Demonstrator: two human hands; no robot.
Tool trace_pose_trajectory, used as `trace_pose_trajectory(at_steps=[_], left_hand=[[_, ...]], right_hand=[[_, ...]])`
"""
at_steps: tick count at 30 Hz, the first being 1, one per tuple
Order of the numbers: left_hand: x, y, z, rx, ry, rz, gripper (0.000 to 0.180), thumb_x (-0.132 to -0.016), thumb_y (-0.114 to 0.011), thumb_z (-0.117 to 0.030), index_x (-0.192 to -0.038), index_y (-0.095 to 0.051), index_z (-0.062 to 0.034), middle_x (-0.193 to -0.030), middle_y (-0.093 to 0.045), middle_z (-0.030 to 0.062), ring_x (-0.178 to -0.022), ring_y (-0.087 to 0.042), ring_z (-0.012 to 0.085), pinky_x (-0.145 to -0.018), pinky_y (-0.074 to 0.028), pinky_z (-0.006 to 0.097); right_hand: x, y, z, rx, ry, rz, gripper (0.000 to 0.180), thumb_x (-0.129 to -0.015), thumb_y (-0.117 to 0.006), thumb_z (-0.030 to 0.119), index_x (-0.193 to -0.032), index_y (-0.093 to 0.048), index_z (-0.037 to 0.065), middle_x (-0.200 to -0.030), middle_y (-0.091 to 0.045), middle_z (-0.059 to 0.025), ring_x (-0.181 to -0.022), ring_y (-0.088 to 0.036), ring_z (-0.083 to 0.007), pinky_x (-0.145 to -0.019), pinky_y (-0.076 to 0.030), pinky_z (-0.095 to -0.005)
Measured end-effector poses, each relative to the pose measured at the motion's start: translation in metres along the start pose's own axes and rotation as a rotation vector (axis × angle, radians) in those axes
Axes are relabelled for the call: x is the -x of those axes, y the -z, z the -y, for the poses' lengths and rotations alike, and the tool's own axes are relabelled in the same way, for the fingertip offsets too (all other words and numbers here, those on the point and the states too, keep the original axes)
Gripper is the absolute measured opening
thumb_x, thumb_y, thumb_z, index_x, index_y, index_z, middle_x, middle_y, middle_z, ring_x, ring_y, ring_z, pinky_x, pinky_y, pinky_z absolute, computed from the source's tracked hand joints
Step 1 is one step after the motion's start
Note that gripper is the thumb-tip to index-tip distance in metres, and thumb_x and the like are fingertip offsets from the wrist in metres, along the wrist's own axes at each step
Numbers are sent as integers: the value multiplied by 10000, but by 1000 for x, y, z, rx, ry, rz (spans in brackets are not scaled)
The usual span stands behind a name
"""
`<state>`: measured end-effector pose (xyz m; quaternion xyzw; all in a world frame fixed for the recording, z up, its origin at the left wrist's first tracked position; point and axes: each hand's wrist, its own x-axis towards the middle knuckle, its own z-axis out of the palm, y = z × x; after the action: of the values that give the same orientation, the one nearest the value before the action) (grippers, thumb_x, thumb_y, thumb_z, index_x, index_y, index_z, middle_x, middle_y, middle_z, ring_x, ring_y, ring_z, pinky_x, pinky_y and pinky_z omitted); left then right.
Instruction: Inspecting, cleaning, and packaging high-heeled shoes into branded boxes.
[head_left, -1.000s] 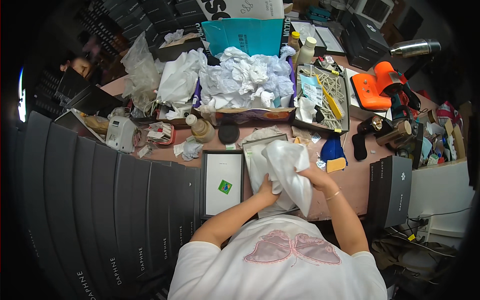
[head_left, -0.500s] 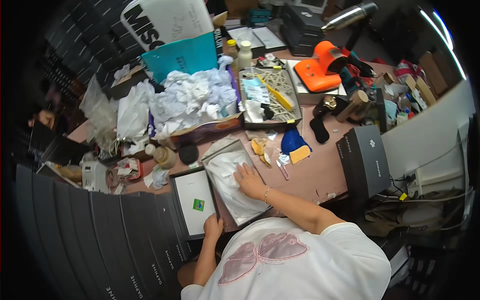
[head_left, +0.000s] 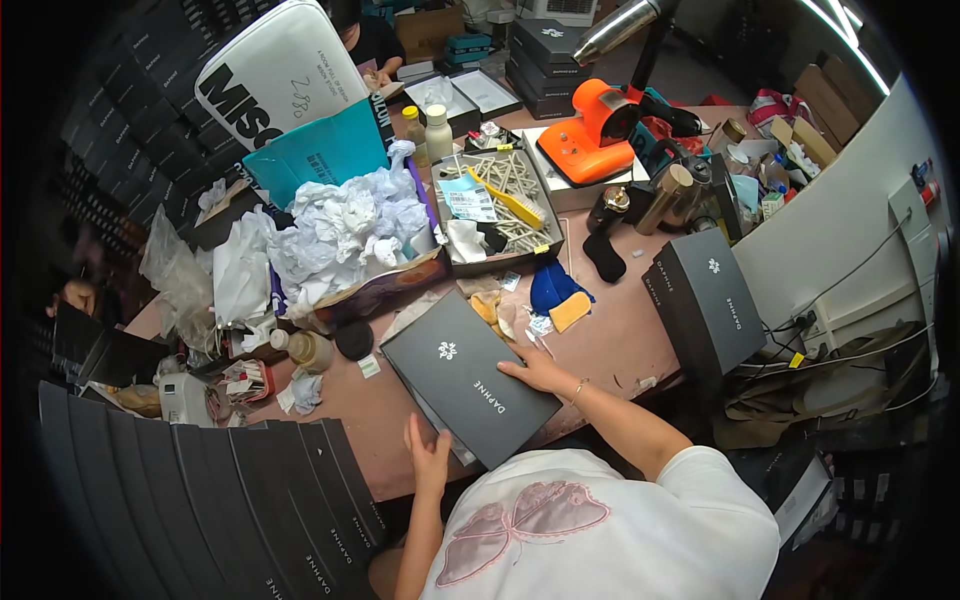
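Note:
A dark grey shoebox lid [head_left: 470, 375] with a white flower emblem covers the box in front of me. Along its left side a lighter strip of the box or its paper peeks out. My right hand [head_left: 541, 373] grips the lid's right edge, thumb on top and fingers along the side. Beside the lower left edge, my left hand [head_left: 428, 455] is open, its thumb and fingers apart. Whether its fingertips touch the box I cannot tell. The box's contents are hidden beneath the lid.
Closed grey boxes [head_left: 250, 500] stand in a row at left; more boxes [head_left: 705, 300] are stacked at right. Behind lie a carton of crumpled paper [head_left: 350, 225], a tray of white sticks [head_left: 520, 230], an orange device [head_left: 590, 140], a blue cloth [head_left: 550, 288] and a yellow sponge [head_left: 571, 312].
The lid, earlier lying at left under my left hand, now covers the box. My right hand has left the white paper for the lid's right edge; my left hand has opened.

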<state>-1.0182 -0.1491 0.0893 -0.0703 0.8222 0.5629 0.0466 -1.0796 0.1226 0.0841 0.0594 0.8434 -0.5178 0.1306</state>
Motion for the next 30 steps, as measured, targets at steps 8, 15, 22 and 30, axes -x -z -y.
trace_pose_trajectory(at_steps=[8, 15, 22, 30], left_hand=[[-61, 16, 52, 353, 512, 267, 556, -937, -557, -348, -1310, -443, 49, -1294, -505, 155, -1164, -489, 233, -974, -395, 372], [-37, -1, 31, 650, 414, 368, 503, -980, -438, -399, -1298, -464, -10, -1261, -537, 102, -1182, -482, 201, -968, -389, 443], [12, -130, -144, 620, -169, 921, 589, -904, -571, -64, -1436, -318, -55, -1364, -458, 106, -1154, -515, 174, -964, -439, 315], [47, -128, -96, 32, -311, 853, 485, -903, -610, -238, -1323, -470, -41, -1234, -528, 159, -1052, -582, 245, -889, -487, 354]], right_hand=[[-23, -47, -12, -55, -164, -4, 596, -803, -623, 527, -1124, -648, 25, -899, -697, -159, -858, -671, -280, -766, -506, -360], [17, -37, -13, -370, -21, 88, 837, -817, -660, 459, -1460, -278, 84, -1479, -298, -203, -1400, -214, -304, -1116, -208, -360], [171, 282, 3, -753, -41, -279, 656, -800, -633, 282, -1323, -412, -47, -1150, -586, -117, -967, -608, -186, -844, -504, -298], [211, 476, -67, 721, -645, -242, 568, -777, -710, 244, -1243, -517, -15, -1161, -587, -167, -945, -599, -246, -770, -519, -364]])
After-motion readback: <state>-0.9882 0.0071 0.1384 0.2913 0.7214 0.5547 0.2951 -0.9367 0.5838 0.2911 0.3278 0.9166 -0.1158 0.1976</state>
